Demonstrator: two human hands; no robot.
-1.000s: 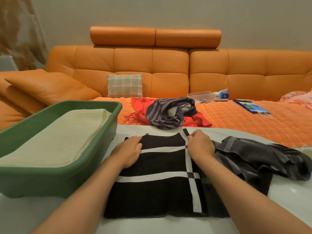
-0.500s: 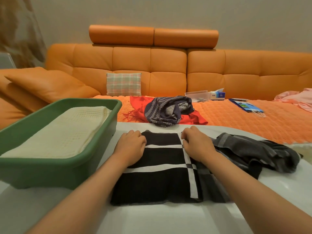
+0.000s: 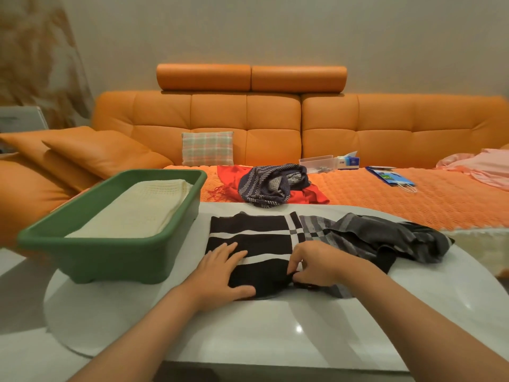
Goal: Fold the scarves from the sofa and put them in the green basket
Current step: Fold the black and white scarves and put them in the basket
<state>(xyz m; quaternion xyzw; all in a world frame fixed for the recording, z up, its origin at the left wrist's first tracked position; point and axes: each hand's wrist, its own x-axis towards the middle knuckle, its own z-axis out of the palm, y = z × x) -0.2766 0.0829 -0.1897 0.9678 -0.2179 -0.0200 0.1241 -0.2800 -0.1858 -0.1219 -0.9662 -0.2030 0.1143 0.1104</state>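
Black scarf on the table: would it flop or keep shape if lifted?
Probably floppy: the black scarf lies crumpled at its loose end. Likely light, being thin and flat under the left hand. Might slide on the glossy table.

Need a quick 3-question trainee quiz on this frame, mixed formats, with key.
1. True or false: the green basket is empty.
2. Multiple choice: the left hand is A) lying flat on the black scarf, B) gripping the basket rim, C) lifted in the air.
3. Fill the gap: on the sofa, the navy striped scarf lies on top of a ___ scarf.

Key:
1. False: the green basket holds a folded cream cloth.
2. A.
3. Red: the red scarf shows from under it.
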